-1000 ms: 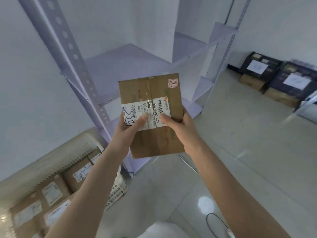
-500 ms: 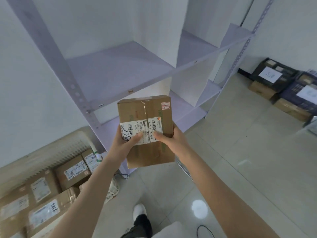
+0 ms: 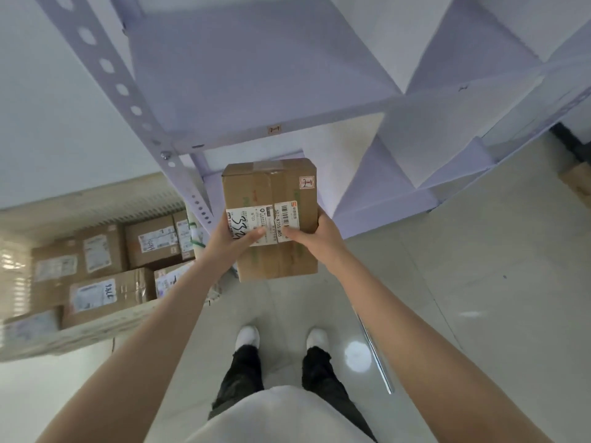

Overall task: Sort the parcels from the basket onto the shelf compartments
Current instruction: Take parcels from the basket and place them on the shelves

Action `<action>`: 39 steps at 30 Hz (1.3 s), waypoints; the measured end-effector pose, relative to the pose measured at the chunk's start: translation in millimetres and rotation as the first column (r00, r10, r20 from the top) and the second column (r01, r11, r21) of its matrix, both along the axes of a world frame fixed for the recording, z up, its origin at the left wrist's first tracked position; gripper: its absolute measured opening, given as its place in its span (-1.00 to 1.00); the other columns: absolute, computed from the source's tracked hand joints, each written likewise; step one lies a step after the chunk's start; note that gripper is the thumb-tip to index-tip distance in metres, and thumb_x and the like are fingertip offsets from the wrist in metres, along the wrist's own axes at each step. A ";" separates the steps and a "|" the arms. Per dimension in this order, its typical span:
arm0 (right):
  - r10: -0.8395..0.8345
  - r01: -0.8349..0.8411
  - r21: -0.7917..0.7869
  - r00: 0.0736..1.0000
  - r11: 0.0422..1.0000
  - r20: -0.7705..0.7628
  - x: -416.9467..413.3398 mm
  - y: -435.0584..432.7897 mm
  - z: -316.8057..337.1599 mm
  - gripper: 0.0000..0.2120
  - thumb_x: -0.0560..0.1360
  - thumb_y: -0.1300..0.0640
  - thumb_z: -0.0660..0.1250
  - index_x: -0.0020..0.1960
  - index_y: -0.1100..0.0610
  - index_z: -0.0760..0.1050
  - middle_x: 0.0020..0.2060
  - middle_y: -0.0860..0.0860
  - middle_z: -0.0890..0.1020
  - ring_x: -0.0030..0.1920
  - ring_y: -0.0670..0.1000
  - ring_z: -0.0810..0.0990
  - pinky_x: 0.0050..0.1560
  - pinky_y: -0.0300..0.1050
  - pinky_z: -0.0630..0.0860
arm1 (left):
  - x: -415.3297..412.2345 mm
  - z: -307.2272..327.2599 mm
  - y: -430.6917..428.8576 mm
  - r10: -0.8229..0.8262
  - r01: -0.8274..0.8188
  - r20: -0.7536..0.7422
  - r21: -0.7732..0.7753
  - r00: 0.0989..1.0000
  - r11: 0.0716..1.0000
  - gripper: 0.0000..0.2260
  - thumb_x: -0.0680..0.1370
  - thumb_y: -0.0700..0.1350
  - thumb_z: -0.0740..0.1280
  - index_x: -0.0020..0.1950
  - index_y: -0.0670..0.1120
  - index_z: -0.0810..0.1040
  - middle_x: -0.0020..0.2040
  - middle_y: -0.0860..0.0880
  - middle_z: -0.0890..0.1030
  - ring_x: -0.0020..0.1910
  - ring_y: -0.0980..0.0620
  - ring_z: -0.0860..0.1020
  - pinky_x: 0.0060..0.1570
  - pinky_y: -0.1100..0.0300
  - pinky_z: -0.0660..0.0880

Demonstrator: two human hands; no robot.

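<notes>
Both hands, left hand (image 3: 235,241) and right hand (image 3: 315,239), clasp the parcel (image 3: 270,199) just below the shelf (image 3: 256,75) (tags seem matched); next, likely lift it in.

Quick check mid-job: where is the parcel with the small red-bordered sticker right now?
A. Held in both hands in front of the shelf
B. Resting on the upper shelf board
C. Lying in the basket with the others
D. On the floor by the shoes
A: the parcel is gripped by the left hand and the right hand, off the shelf and apart from the basket.
</notes>
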State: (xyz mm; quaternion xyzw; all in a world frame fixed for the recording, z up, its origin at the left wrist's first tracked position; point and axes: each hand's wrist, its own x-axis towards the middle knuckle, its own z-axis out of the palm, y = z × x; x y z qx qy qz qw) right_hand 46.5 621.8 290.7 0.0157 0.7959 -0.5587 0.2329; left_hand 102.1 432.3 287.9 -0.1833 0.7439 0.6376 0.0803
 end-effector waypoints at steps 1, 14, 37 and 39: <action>0.024 -0.024 -0.004 1.000 1.000 0.006 -5.0 1.4 -5.4 -0.37 0.37 0.07 0.57 0.36 0.05 0.39 0.21 -0.08 0.61 0.18 -0.06 0.58 0.21 -0.13 0.52 | -1.7 -4.7 3.1 0.023 -0.023 0.002 -0.025 1.000 0.999 -0.49 0.44 -0.11 0.49 0.33 -0.15 0.40 0.13 -0.03 0.64 0.06 0.12 0.63 0.04 0.22 0.59; 0.117 -0.110 0.067 0.988 0.992 -0.101 -64.1 -9.8 -115.0 -0.23 0.30 0.16 0.62 0.42 0.09 0.35 0.09 -0.10 0.63 0.07 -0.06 0.61 0.16 -0.12 0.56 | -43.0 -90.8 11.5 0.241 -0.223 0.036 -0.263 0.970 0.939 -0.43 0.41 -0.12 0.55 0.35 -0.09 0.41 0.08 0.12 0.59 0.02 0.19 0.55 -0.01 0.29 0.49; 0.062 -0.067 -0.017 0.974 0.998 -0.217 -86.4 -49.8 -303.9 -0.23 0.34 0.11 0.60 0.46 0.12 0.33 0.05 -0.14 0.69 0.03 -0.15 0.67 0.10 -0.03 0.61 | -63.6 -255.2 -4.6 0.451 -0.432 -0.004 -0.297 0.892 0.851 -0.55 0.45 -0.19 0.50 0.30 -0.10 0.44 0.00 0.06 0.59 0.00 -0.01 0.57 -0.23 0.30 0.41; 0.052 -0.059 -0.022 0.971 0.998 -0.233 -89.2 -54.8 -308.4 -0.25 0.36 0.13 0.59 0.46 0.12 0.33 0.07 -0.15 0.69 0.06 -0.15 0.66 0.12 -0.03 0.60 | -65.8 -260.2 -6.7 0.464 -0.445 -0.003 -0.290 0.886 0.847 -0.58 0.47 -0.19 0.48 0.29 -0.11 0.45 -0.01 0.07 0.58 -0.02 0.00 0.56 -0.24 0.33 0.40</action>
